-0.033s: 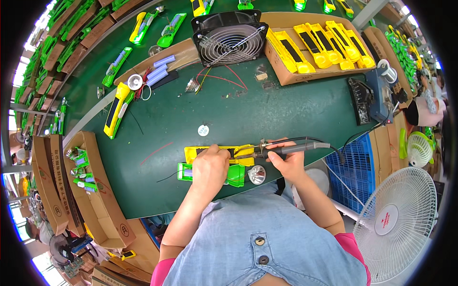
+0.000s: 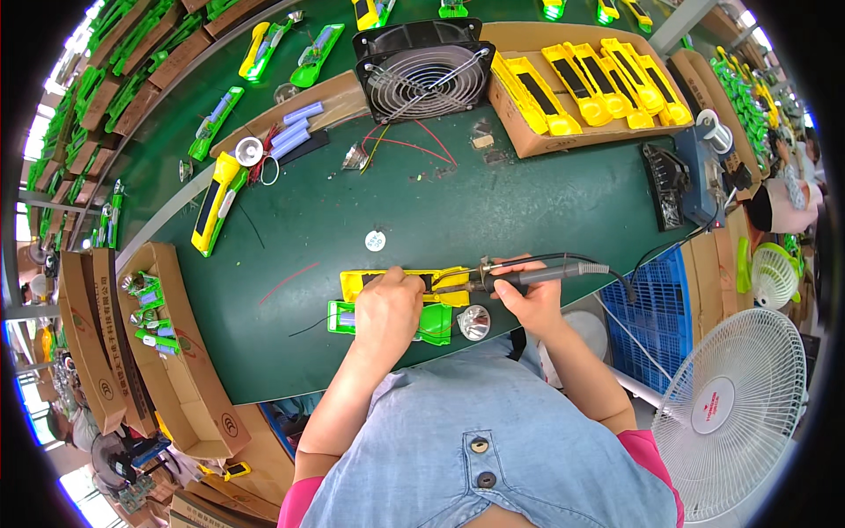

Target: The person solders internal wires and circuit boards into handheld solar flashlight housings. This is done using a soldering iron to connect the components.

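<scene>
My right hand [image 2: 528, 295] grips a soldering iron [image 2: 532, 276] by its dark handle. The iron's tip points left, down into a yellow flashlight housing half [image 2: 355, 283] with a dark panel. My left hand [image 2: 387, 310] rests over that housing with fingers bent and closed; whatever they hold is hidden beneath them. Nearer me and alongside lies a green housing half [image 2: 436, 324], partly covered by my left hand, with a blue cell showing inside. A shiny reflector lamp head [image 2: 473, 323] sits at its right end, and thin wires run around these parts.
Behind the work stands a black metal-grilled fan [image 2: 425, 81]. At back right, a cardboard box [image 2: 530, 143] holds several yellow housings. A blue soldering station [image 2: 701, 189] and solder spool [image 2: 717, 136] stand right. Blue cells [image 2: 290, 138] lie back left; an open carton [image 2: 189, 400] is at left.
</scene>
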Motion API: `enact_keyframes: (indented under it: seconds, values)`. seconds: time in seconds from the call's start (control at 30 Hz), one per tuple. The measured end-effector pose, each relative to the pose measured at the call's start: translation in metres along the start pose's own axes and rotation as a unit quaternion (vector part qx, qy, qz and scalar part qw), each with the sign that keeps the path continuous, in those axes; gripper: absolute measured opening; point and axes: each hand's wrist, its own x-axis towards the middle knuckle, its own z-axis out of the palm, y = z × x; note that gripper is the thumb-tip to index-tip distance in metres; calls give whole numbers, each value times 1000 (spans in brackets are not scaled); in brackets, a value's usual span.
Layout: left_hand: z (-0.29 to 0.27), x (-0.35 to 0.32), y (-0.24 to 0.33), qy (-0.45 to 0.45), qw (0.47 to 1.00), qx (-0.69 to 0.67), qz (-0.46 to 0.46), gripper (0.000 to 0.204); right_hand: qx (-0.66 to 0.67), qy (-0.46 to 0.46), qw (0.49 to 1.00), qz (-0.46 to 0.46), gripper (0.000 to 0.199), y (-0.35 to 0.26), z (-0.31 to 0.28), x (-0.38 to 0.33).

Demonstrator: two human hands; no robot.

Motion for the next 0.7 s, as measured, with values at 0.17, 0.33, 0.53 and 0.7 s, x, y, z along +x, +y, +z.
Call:
enact_keyframes:
  seconds: [0.17,0.33,0.53,0.7]
  values:
    - [-1,0,0,-4,1000,0,2,2,77,29,993,82,17,-14,5,-3]
    - [0,0,-1,-6,1000,6,-1,2,42,24,999,15,18,1,5,-7]
    - [-1,0,1,-7,1000,4,-3,2,27,30,999,-1,17,5,6,-10]
    - [2,0,-1,-1,1000,-12,-11,1,49,42,997,47,18,4,5,-13]
